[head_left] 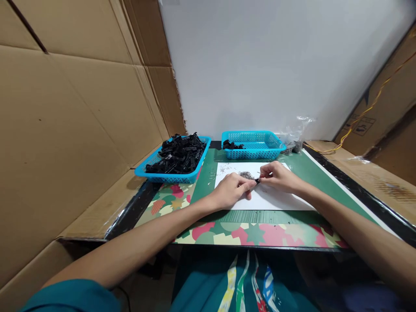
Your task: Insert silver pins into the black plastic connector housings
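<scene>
Over a white sheet of paper (276,200), my left hand (231,190) grips a small black plastic part (257,181) between thumb and fingers. My right hand (278,177) is closed close beside it, pinching a thin metallic piece (260,173) whose exact kind is too small to tell. Its fingertips are at the far end of the black part; whether they touch it I cannot tell. Just behind the hands lies a pile of tiny metal pieces (246,175), partly hidden by my left hand. More tiny pieces (225,167) are scattered at the sheet's far left corner.
A blue basket (172,177) heaped with black plastic parts (182,151) stands at the left. Another blue basket (260,154), holding a few black parts (231,145), stands behind the paper. Clear plastic bags (294,141) sit beside it. Cardboard walls (81,86) flank the table.
</scene>
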`<state>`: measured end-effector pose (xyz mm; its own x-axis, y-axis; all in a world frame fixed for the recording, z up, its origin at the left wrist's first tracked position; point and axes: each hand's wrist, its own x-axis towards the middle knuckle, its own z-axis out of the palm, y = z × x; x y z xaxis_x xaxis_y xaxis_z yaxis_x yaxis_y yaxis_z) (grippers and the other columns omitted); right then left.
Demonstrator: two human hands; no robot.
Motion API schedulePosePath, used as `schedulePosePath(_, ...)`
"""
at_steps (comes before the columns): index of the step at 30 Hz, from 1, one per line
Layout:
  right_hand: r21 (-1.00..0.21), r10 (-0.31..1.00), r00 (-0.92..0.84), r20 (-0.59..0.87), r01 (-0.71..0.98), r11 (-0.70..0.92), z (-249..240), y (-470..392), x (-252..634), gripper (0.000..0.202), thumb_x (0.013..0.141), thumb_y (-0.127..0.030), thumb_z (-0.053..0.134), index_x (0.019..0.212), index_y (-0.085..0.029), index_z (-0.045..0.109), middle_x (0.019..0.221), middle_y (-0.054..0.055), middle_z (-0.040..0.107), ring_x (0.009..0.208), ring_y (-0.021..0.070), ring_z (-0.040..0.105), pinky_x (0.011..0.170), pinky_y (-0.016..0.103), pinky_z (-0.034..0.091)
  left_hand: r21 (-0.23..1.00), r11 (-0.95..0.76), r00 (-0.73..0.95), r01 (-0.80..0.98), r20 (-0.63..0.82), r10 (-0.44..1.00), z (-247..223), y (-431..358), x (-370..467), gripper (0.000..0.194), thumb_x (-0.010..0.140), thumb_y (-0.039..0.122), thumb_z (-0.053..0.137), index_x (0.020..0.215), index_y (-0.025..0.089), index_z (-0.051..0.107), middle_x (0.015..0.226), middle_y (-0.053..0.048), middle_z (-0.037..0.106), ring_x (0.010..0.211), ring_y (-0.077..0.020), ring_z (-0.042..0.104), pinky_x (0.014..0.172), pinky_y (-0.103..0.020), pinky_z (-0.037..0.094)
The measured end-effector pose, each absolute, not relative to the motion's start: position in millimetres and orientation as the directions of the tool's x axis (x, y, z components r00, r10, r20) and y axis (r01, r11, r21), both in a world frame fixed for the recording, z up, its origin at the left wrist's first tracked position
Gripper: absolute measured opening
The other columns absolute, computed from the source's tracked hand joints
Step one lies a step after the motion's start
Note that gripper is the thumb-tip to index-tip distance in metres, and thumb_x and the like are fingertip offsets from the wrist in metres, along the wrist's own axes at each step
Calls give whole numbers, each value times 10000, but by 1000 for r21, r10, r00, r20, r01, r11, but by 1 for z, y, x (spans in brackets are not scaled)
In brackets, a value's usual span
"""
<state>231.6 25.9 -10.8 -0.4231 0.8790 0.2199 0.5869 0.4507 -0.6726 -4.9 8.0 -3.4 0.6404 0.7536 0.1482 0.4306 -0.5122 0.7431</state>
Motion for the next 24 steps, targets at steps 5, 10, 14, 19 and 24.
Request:
schedulePosePath(5, -679, 877, -404, 259, 570, 463, -11, 24, 231, 192, 773, -280, 573, 601, -199, 550, 605, -20, 510, 626, 137, 428, 605, 294, 308, 765, -481, 623, 429, 136, 771, -3, 7, -5, 585, 1047, 520, 495, 691, 134, 751, 560, 0, 500, 575, -129, 424, 605, -296, 284)
schedulePosePath(10, -676, 886, -371, 276, 580, 454, -14, 21, 229, 216, 785, -317, 589, 610, -196, 550, 601, -22, 497, 618, 134, 420, 603, 292, 309, 797, -446, 611, 406, 126, 781, -7, 10, -5, 578, 1044, 520, 510, 697, 130, 757, 528, 19, 432, 544, -121, 378, 565, -301, 244)
schedulePosePath(14, -674, 892, -366, 265, 591, 443, -15, 21, 228, 237, 781, -318, 587, 588, -204, 509, 596, -22, 477, 617, 134, 419, 604, 294, 312, 804, -446, 616, 394, 129, 777, -10, 11, -5, 566, 1045, 514, 523, 694, 134, 754, 526, 26, 422, 533, -113, 367, 558, -299, 234)
schedulePosePath(19, -701, 906, -377, 193, 593, 396, -12, 25, 230, 253, 774, -319, 602, 567, -200, 518, 587, -15, 497, 608, 133, 426, 591, 295, 319, 786, -476, 635, 394, 142, 760, -9, 10, -5, 556, 1051, 497, 515, 688, 141, 743, 530, 29, 415, 531, -111, 369, 565, -299, 240)
schedulePosePath(24, -741, 889, -457, 17, 592, 318, -4, 29, 244, 291, 828, -431, 681, 756, -155, 741, 675, 25, 630, 596, 131, 449, 560, 293, 303, 763, -502, 639, 408, 155, 754, -7, 9, -6, 555, 1049, 504, 505, 682, 146, 719, 556, 12, 476, 558, -122, 408, 592, -298, 278)
